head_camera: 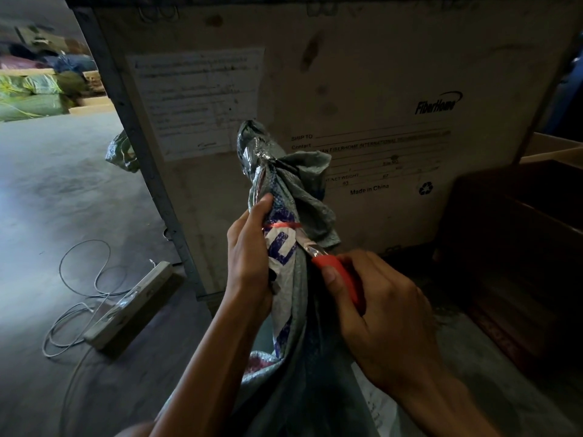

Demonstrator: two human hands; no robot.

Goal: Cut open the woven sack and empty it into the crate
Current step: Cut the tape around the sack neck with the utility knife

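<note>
A grey-green woven sack (293, 310) with blue lettering stands upright in front of me, its neck bunched and bound by a red tie (282, 225). My left hand (249, 250) grips the neck just below the tie. My right hand (375, 313) holds a red-handled cutter (334, 269) whose metal blade rests against the sack right under the tie. The large wooden crate (362, 89), printed "FiberHome" and "Made in China", rises directly behind the sack; its inside is hidden.
A white power strip (132, 304) with grey cables (82, 279) lies on the concrete floor at left. Green sacks (34, 96) are piled at far left. A dark wooden box (520, 247) stands at right. A small crumpled sack (121, 152) lies beside the crate's left corner.
</note>
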